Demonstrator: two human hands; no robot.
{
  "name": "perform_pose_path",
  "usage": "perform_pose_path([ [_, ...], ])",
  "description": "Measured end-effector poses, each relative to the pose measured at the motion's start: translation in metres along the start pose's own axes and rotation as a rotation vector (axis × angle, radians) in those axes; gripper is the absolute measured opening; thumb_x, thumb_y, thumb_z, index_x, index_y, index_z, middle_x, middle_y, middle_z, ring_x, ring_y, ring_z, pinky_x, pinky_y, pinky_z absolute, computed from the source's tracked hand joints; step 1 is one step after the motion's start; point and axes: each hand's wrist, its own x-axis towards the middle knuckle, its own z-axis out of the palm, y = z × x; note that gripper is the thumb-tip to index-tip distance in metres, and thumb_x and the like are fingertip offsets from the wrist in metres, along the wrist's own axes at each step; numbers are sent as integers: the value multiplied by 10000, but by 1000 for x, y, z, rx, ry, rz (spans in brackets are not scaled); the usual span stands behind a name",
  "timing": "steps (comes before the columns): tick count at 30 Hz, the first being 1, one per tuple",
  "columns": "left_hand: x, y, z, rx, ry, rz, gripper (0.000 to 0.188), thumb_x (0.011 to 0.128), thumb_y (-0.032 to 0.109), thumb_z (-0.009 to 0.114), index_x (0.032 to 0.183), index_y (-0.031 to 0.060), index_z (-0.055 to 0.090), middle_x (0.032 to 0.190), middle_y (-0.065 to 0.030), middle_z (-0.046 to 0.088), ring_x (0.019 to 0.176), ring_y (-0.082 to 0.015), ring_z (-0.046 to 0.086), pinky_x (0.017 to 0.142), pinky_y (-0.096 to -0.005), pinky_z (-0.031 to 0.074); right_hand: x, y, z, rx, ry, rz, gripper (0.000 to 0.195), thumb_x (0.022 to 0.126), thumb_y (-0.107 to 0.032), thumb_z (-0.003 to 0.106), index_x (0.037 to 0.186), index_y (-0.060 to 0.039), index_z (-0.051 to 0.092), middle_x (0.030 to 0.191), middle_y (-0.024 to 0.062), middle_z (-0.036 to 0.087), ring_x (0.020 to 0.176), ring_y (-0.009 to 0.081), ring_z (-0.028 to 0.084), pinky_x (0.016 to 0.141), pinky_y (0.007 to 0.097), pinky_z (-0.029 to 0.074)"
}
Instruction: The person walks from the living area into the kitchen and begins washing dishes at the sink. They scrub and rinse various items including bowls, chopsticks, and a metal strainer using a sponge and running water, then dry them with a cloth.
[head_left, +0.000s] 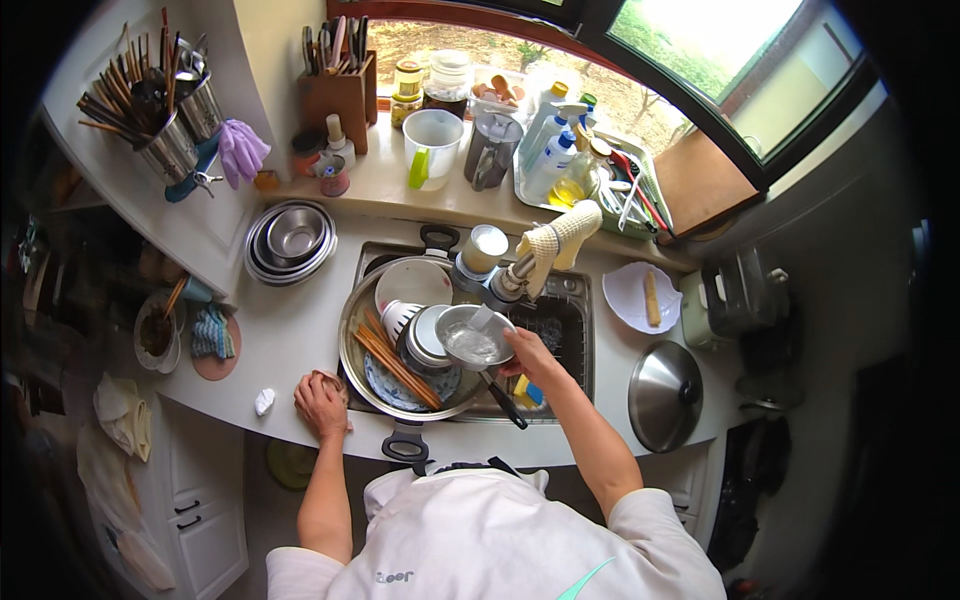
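Note:
My right hand (529, 354) grips the rim of a small metal bowl (461, 352) below the faucet (511, 281). Clear water shows inside the bowl. On the counter left of the sink, my left hand (321, 401) presses on a brownish cloth (341, 382). Between the hands, a large two-handled steel pan (352, 375) rests over the sink (581, 375). It holds a round plate (414, 283), stacked bowls (429, 337), a blue-patterned plate (386, 381) and a bundle of wooden chopsticks (397, 365). A black utensil handle (504, 401) sticks out beneath the bowl.
Nested metal bowls (296, 234) stand at the back left. A crumpled white tissue (264, 401) lies by my left hand. To the right are a steel lid (665, 397) and a white dish (626, 300). A sponge (529, 390) sits in the sink. Bottles (555, 157) and jugs line the sill.

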Motion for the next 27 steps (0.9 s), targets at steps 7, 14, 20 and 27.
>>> perform_pose_path([
  [7,-1,-2,2,23,4,-8,294,842,139,577,1131,112,625,1244,-79,555,1200,-315,485,1016,-476,388,32,13,0,-8,90,-327,321,1028,-338,502,1264,-123,539,1011,2,637,838,104,641,628,288,568],
  [14,-1,-2,1,38,7,-15,283,846,148,575,1123,119,627,1250,-78,562,1204,-317,488,1011,-471,396,76,29,27,-29,223,-351,158,970,-220,585,1045,-81,591,887,12,638,734,116,634,572,287,535],
  [20,0,0,2,-2,12,-15,292,842,139,570,1125,89,620,1234,-101,554,1199,-331,475,1030,-473,375,101,38,12,-111,312,-558,115,943,-146,581,1021,-64,600,831,19,632,663,121,625,521,287,517],
  [27,-3,-5,5,20,33,-14,267,857,158,573,1115,112,626,1235,-81,563,1187,-320,491,1012,-472,389,57,19,16,-175,209,-411,253,980,-204,560,1201,-80,559,927,41,642,745,149,660,556,314,577],
])
